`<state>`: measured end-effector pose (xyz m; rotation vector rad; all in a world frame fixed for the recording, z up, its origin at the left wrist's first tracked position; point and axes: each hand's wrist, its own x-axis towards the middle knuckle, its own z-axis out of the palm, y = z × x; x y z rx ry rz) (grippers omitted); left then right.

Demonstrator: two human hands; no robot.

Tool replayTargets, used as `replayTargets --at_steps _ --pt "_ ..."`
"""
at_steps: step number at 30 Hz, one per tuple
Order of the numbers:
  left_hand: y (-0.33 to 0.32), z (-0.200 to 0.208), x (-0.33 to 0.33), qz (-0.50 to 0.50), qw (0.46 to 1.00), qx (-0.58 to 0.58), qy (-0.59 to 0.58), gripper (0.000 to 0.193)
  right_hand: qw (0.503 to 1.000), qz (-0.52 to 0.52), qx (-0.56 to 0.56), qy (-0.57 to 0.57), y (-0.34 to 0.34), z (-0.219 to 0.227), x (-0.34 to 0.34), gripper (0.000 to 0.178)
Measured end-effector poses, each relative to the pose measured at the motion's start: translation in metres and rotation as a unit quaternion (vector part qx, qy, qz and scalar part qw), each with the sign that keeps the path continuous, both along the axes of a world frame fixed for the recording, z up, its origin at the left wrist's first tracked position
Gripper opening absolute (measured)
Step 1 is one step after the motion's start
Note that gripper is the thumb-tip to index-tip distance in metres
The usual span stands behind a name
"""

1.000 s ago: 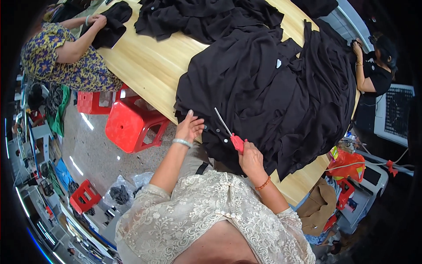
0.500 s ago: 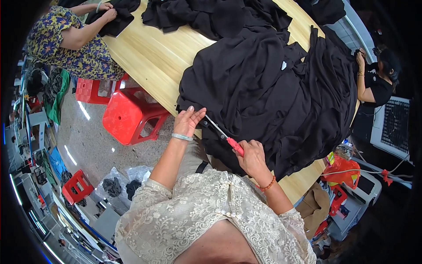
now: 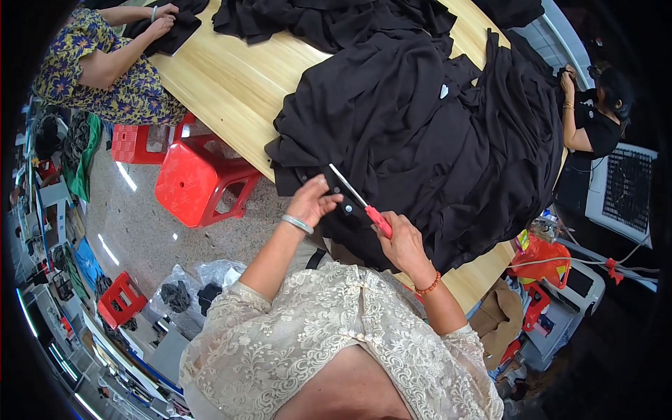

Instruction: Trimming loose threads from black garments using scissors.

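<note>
A heap of black garments [image 3: 392,119] covers the near part of the table and hangs over its edge toward me. My right hand [image 3: 402,241] is wrapped round the red handle of a tool with a long, thin metal blade [image 3: 353,185]. The blade points up and left over the cloth. Beside its tip, my left hand [image 3: 313,201] is held with fingers apart, nothing visible in it. Between that hand and the blade, a black strip with small round snaps [image 3: 348,208] shows on the garment. A small white piece [image 3: 444,92] lies on the heap.
A pale wooden table [image 3: 224,84] stretches away, with more black cloth [image 3: 329,21] at its far side. Red stools [image 3: 192,178] stand at the left. Two people handle black cloth, at far left and at right. A red bag [image 3: 542,259] hangs at the lower right.
My left hand has turned and moved slightly down and right, uncovering more of the snap strip. The tool stays in my right hand. The whole view has shifted a little.
</note>
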<state>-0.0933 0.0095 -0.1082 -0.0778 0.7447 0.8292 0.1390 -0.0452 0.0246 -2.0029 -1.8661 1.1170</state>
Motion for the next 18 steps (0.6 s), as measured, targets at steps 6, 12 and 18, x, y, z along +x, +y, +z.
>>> replayTargets --at_steps 6,12,18 --pt "-0.019 -0.004 0.027 -0.055 0.998 -0.023 0.022 0.015 0.999 -0.016 -0.027 -0.04 -0.02 0.001 0.019 0.026" --pt "-0.024 0.014 0.028 -0.02 0.961 0.055 0.27 0.011 0.997 0.021 -0.039 -0.057 -0.035 0.01 0.029 0.025" --pt "-0.028 0.006 0.026 -0.01 0.936 0.13 0.327 0.016 0.994 0.075 -0.034 -0.076 -0.042 0.02 0.028 0.029"
